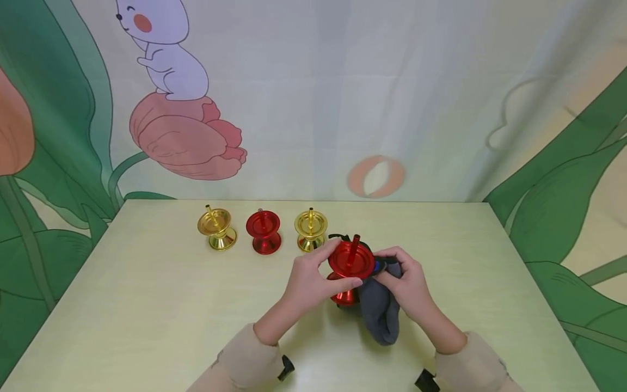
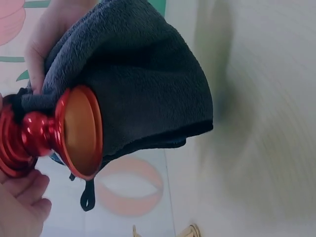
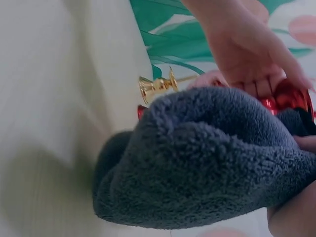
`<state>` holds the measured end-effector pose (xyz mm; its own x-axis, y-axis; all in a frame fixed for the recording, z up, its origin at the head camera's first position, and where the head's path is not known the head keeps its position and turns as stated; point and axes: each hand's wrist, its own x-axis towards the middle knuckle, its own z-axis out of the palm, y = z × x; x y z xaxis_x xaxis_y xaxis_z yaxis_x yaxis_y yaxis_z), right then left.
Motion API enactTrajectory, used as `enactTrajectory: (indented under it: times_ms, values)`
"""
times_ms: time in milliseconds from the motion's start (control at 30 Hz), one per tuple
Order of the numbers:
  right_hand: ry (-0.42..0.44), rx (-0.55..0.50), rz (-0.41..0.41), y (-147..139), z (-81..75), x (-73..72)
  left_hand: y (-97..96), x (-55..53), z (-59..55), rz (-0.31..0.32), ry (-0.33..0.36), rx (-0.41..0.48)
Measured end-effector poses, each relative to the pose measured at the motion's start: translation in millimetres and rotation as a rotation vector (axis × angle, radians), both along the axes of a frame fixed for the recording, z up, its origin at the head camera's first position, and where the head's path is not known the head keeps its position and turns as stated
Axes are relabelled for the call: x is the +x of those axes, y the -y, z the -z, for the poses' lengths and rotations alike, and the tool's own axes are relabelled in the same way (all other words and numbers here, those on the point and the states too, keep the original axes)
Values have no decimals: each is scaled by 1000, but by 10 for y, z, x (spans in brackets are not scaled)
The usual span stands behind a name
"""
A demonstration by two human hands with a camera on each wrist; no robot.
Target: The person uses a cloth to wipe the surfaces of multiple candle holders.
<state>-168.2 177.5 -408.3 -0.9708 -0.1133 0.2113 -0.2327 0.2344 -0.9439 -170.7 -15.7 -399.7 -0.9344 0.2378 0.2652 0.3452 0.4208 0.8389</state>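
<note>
In the head view my left hand (image 1: pixel 308 277) grips a shiny red candle holder (image 1: pixel 364 267) by its dish, with fingers and thumb on opposite sides. The holder has a spike in the dish and a flared foot, and it is raised over the table. The left wrist view looks into the hollow underside of that foot. My right hand (image 1: pixel 411 286) pinches a dark grey plush cloth (image 1: pixel 379 313) against the holder's right side. The cloth hangs down in a thick fold with a black edge and a small loop (image 2: pixel 88 196). In the right wrist view this cloth hides much of the holder.
Behind my hands, a gold candle holder (image 1: pixel 221 238), a red candle holder (image 1: pixel 266 244) and another gold candle holder (image 1: pixel 309 241) stand in a row on the pale table (image 1: pixel 171 310). A printed curtain (image 1: pixel 421 98) hangs along the table's far edge.
</note>
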Motion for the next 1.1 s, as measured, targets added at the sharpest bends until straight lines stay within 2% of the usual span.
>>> enactTrajectory:
  times_ms: [133,267,367,433,633,833,1100]
  values:
    - [99,-44,-75,-95,-8,-39,7,-22,-4,91,144,101]
    - [151,-103,-120,-183,5,-69,14,-32,1,161,241,192]
    - [168,-155,-124,-279,-8,-76,20,-36,-1,194,255,226]
    - [165,-192,-121,-359,-39,-74,24,-40,-8,192,249,229]
    - [134,-213,-83,-675,-191,-98,25,-75,-27,111,206,204]
    - [134,-71,-16,-1094,-299,-161,15,-114,1,44,184,169]
    - [167,278,154,-1691,-419,-301,-15,-161,64,8,165,123]
